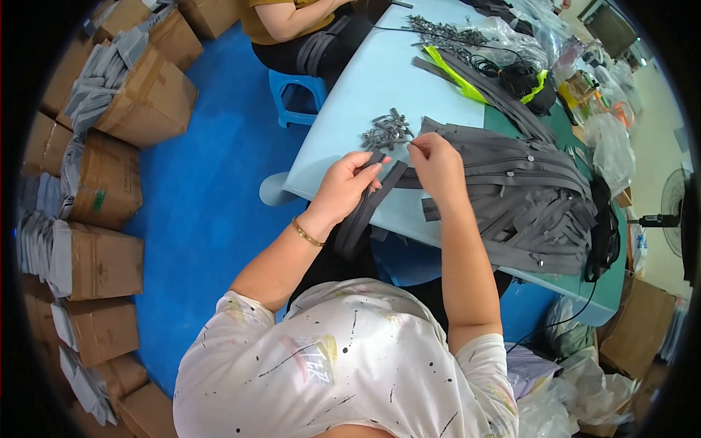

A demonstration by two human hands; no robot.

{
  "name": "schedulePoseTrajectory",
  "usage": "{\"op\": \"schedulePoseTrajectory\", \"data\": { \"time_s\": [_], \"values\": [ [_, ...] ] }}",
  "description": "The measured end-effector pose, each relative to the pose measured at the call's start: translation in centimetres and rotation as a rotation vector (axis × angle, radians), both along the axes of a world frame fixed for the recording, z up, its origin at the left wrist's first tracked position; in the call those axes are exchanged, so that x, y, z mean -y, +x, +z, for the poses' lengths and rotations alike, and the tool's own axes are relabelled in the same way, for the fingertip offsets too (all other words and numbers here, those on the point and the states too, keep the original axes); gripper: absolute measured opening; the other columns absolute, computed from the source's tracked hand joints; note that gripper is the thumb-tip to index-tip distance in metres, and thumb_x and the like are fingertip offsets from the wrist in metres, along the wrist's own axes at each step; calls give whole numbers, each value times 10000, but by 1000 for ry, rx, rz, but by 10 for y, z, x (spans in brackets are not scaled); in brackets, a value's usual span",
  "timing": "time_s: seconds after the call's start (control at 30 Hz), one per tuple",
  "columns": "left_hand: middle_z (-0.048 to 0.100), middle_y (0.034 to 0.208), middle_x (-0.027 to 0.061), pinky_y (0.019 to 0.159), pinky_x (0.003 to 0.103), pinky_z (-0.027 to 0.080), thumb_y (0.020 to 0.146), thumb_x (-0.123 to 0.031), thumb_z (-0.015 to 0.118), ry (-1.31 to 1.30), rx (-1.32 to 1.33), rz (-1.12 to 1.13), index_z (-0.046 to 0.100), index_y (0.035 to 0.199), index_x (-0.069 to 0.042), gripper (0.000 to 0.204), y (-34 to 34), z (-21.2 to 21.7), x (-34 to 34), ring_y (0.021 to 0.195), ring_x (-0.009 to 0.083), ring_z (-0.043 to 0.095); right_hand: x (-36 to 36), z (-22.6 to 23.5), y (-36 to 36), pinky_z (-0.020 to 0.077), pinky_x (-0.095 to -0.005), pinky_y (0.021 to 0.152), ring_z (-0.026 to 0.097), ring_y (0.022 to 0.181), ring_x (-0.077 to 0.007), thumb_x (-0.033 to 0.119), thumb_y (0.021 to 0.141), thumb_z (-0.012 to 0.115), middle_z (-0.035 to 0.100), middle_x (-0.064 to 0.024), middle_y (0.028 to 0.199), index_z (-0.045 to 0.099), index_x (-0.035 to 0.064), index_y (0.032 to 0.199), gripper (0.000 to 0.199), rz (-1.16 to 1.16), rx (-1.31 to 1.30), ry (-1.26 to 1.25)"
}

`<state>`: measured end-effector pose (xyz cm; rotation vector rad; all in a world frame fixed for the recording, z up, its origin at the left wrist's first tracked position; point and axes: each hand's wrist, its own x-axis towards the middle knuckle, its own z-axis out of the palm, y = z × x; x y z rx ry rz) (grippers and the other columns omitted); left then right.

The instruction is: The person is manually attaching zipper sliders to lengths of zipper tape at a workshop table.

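The left hand (347, 182) is closed on a dark grey zipper strip (371, 208), gripping it between thumb and fingers; the strip's short end sticks out just above the thumb, and its length hangs in a fold below the fingers, with one stretch rising between the two hands; a bracelet (308, 232) circles the left wrist.

The right hand (438, 164) is closed in a pinch, thumb and forefinger together, just beside a small heap of grey pieces (385, 129) that lies beyond the left hand; whether a piece sits in that pinch is too small to tell; to the right of the right hand, a broad pile of grey zipper strips (518, 175) spreads over the table (343, 102); farther beyond it lies a yellow-green strip (456, 77); well beyond the left hand, a co-worker sits on a blue stool (298, 95).
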<state>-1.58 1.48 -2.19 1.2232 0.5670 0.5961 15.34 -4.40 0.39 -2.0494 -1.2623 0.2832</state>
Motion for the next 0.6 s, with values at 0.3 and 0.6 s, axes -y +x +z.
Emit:
{"op": "schedulePoseTrajectory", "data": {
  "time_s": [0.3, 0.6],
  "values": [
    [599, 805, 21, 584, 199, 450, 853, -52, 600, 228, 78, 84, 581, 955, 12, 122, 11, 5, 11, 676, 52, 536, 34, 13, -11, 378, -189, 565, 572, 701, -76, 162, 815, 651, 641, -49, 819, 541, 72, 947, 194, 119, -1135, 147],
    [595, 762, 1, 580, 194, 435, 851, -74, 611, 74, 64, 65, 590, 914, -2, 99, 11, 3, 17, 649, 53, 529, 40, -3, -16, 412, -197, 567, 572, 719, -64, 175, 847, 630, 651, -25, 801, 658, 34, 1000, 210, 149, -938, 237]
  ]
}}
